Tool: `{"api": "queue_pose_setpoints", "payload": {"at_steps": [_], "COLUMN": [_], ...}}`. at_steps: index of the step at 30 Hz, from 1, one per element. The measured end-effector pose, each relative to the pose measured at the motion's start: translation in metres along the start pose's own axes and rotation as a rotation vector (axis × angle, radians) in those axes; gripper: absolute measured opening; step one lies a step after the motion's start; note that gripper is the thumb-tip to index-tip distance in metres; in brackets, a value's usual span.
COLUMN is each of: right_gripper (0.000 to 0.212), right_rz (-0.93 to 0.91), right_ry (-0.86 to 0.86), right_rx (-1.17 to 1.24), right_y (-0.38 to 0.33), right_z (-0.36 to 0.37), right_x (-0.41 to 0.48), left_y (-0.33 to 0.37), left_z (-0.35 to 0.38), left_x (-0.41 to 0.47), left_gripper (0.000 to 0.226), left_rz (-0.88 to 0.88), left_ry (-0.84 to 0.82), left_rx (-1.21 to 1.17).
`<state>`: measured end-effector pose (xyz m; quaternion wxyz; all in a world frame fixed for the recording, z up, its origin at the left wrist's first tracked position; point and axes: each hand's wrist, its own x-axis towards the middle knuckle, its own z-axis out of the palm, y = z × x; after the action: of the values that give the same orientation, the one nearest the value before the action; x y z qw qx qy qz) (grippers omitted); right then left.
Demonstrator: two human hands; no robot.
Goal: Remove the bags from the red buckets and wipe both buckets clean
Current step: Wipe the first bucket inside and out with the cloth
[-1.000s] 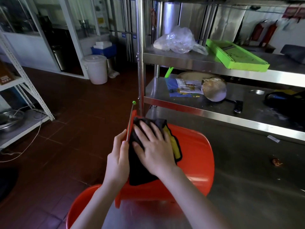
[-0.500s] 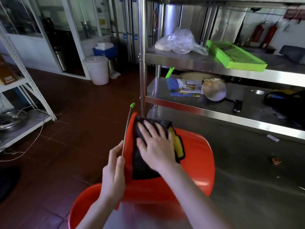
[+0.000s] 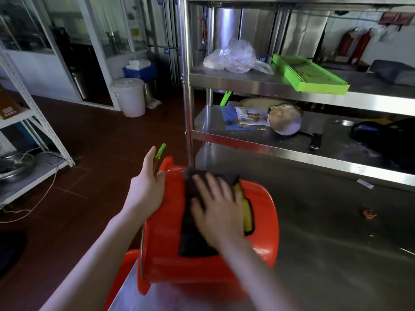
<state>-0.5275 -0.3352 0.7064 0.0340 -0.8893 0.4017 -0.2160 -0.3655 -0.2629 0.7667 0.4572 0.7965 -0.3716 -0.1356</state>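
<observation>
Red bucket lies on its side at the counter's near-left corner. Long axis runs roughly left-right. The mouth points left, overhanging the counter's left edge, and the closed end points right toward the counter middle.
The wire handle stands up along the rim on the left, its green grip at the top, pointing away from the camera.

Left hand: open, fingers straight and pointing away. The palm is against the rim beside the wire and the thumb lies on the red wall. It is bracing, not gripping.
Right hand: flat with fingers spread, pressing a dark cloth onto the upward-facing side wall. The cloth's yellow face shows at its right edge. The hand is motion-blurred.

Second red bucket is partly visible below and left of the first, off the counter's left edge. Only a piece of its rim shows, so I can't tell how it sits.

On the upper shelf of the rack behind the counter are a crumpled clear plastic bag and a green tray.
</observation>
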Motion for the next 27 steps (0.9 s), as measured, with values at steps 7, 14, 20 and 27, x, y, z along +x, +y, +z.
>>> {"api": "queue_pose_setpoints", "payload": {"at_steps": [7,14,20,27], "right_gripper": [0.052,0.061,0.055,0.052], "right_rz": [0.429,-0.166,0.156,0.416], "right_ry": [-0.427,-0.176,-0.181,-0.366], "right_rx": [0.115,0.073,0.0,0.071], "right_y": [0.076,-0.038,0.058,0.103], "right_z": [-0.027,-0.012,-0.014,-0.027], "right_x": [0.043,0.035,0.035,0.053], "left_y": [-0.019,-0.021,-0.028,-0.037], "left_z": [0.0,0.027,0.018,0.024], "left_x": [-0.053,-0.058,-0.058,-0.067], "left_gripper": [0.062,0.065,0.062,0.058], "left_rz": [0.188,0.244,0.27,0.323], "left_ry": [0.027,0.1,-0.006,0.016], "left_rx": [-0.136,-0.112,-0.179,-0.159]}}
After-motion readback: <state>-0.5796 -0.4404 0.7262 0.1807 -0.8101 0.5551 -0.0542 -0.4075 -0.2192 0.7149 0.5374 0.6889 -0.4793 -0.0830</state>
